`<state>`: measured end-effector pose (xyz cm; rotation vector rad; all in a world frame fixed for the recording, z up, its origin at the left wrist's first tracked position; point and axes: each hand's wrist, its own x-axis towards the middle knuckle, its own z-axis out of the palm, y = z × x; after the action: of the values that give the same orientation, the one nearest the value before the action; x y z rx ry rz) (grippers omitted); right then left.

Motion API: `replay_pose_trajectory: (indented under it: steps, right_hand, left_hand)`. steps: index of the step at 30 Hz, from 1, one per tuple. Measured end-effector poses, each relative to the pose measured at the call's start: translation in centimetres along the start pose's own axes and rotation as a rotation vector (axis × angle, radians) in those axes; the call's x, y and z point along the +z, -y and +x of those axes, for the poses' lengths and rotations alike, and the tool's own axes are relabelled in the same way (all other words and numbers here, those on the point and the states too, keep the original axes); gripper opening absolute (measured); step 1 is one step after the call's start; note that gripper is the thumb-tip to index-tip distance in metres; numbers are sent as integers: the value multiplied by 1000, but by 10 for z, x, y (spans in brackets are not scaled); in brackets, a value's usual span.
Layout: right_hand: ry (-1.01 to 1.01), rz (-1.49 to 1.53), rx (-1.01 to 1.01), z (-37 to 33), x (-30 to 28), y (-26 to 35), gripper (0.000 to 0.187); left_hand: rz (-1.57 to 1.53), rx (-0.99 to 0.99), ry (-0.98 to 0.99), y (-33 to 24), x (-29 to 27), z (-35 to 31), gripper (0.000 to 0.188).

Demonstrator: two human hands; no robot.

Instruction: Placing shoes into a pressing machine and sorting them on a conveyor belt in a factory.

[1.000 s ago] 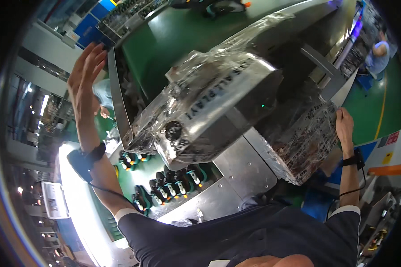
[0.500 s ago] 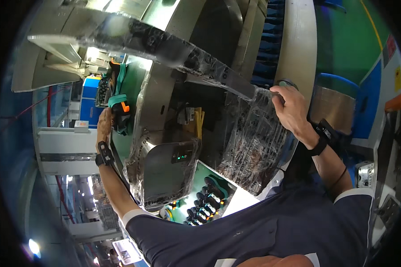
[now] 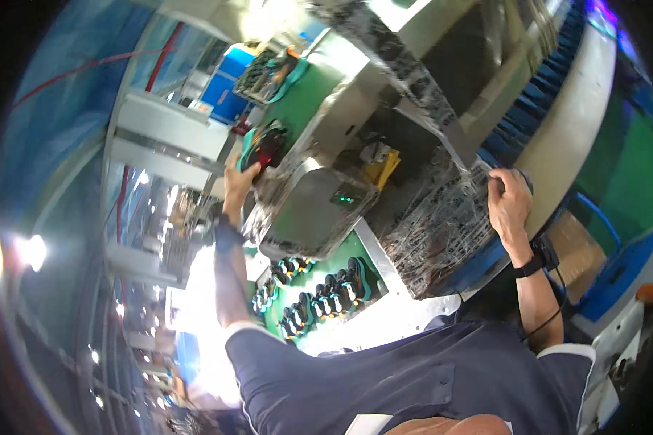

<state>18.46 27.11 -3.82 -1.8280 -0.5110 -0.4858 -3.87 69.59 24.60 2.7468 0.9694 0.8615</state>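
Observation:
A dark shoe (image 3: 265, 147) with a teal sole is at the near end of a green conveyor belt (image 3: 305, 109). My left hand (image 3: 238, 180) is closed on its near left side, thumb against it; the other fingers are partly hidden. A red glow shows on the shoe's upper. My right hand (image 3: 510, 205) curls over the far right corner of a plastic-wrapped machine housing (image 3: 442, 228). A dark rounded thing shows just behind its fingers, too little to name.
Between my arms stands a metal box (image 3: 305, 214) with green indicator lights. Below it, several dark shoes (image 3: 326, 297) sit in rows on a green surface. A plastic-wrapped bar (image 3: 406, 69) crosses above. A basket of shoes (image 3: 257, 76) is farther up the belt. A cardboard box (image 3: 573, 246) stands at right.
The view has tilted and swung, so the machine appears farther right. The shoe at my left hand is turned, its teal sole now facing left. My right hand stays at the housing corner.

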Motion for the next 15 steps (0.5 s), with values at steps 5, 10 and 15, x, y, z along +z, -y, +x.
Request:
replay_pose_trajectory:
  steps: [5, 10, 15]
  right_hand:
    - [93, -79, -15, -3, -1, 0, 14]
    - [270, -80, -33, -6, 3, -9, 42]
    - [252, 293, -234, -8, -35, 31, 89]
  left_hand:
    - [-17, -96, -226, -44, -42, 3, 48]
    - [-229, 155, -344, -91, -57, 15, 52]
    - [-605, 194, 4, -186, 25, -34, 55]
